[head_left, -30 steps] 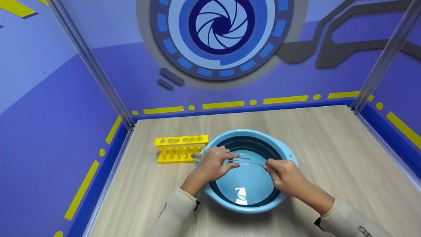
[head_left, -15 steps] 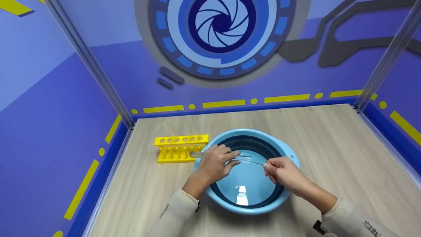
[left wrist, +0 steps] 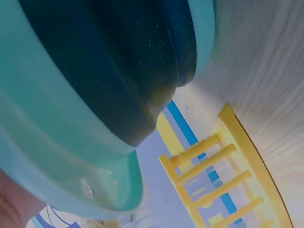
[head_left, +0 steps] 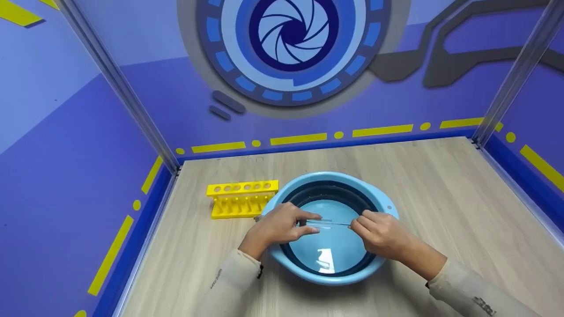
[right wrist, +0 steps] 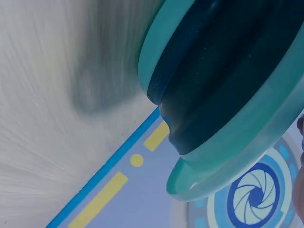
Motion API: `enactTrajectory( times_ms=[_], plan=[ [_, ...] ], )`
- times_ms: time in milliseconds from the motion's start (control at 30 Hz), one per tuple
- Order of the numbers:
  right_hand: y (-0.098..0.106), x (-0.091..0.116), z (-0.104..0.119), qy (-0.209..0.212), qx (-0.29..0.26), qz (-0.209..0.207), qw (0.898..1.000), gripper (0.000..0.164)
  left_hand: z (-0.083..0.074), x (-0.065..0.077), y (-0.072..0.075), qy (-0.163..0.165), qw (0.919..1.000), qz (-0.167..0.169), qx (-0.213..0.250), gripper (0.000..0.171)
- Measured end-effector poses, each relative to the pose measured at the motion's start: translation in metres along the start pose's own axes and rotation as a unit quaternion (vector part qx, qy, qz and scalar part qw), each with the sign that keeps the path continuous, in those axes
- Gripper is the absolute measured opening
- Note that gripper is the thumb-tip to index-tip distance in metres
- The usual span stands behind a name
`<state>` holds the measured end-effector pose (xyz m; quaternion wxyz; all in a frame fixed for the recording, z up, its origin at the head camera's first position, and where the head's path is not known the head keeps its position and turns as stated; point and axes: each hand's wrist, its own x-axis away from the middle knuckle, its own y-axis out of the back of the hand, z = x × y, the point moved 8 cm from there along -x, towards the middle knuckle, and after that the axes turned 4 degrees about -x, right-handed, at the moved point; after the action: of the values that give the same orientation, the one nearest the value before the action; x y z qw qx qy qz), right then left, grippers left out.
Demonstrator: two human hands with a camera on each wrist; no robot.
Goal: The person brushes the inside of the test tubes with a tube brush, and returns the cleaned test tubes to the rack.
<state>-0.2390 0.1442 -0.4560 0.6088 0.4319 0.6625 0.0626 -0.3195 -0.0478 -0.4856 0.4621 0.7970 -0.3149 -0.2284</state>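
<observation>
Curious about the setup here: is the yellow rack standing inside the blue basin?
No, the yellow rack stands on the wooden table, left of the blue basin.

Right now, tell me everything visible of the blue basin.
The basin is round, light blue and plastic-looking, with a smooth rim, a holed tab, a dark ridged wall and a light floor showing a bright reflection. It stands upright on the wooden table, right of the yellow rack. The left hand and right hand are over it; whether either touches its rim is unclear.

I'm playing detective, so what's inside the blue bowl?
The bowl seems to hold clear water, with a bright reflection. The left hand and right hand cover parts.
</observation>
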Motion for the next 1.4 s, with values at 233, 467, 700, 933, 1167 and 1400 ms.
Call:
enactTrajectory(
  times_ms=[233,467,700,933,1167,1400],
  plan=[
    [-0.014,0.007,-0.026,-0.287,-0.256,0.057,0.921,0.021,-0.004,0.001,0.006,-0.03,0.9941,-0.082,-0.063,0.041],
    [-0.043,0.036,-0.031,-0.58,-0.559,0.136,0.577,0.036,-0.029,0.008,0.019,-0.097,0.9259,-0.242,-0.273,0.033],
    [-0.032,0.028,-0.035,-0.526,-0.446,0.121,0.714,0.029,-0.035,0.008,0.024,-0.097,0.9283,-0.235,-0.271,0.034],
    [0.002,-0.004,-0.003,-0.165,-0.106,0.009,0.98,0.02,-0.024,0.008,0.019,-0.066,0.979,-0.106,-0.161,0.045],
    [0.006,-0.001,0.007,-0.004,-0.007,-0.045,0.999,0.029,-0.016,0.008,0.013,-0.031,0.9957,-0.031,-0.082,0.051],
    [-0.019,0.012,-0.027,-0.318,-0.292,0.042,0.901,0.021,-0.021,0.008,0.016,-0.053,0.9772,-0.129,-0.16,0.038]
  ],
)
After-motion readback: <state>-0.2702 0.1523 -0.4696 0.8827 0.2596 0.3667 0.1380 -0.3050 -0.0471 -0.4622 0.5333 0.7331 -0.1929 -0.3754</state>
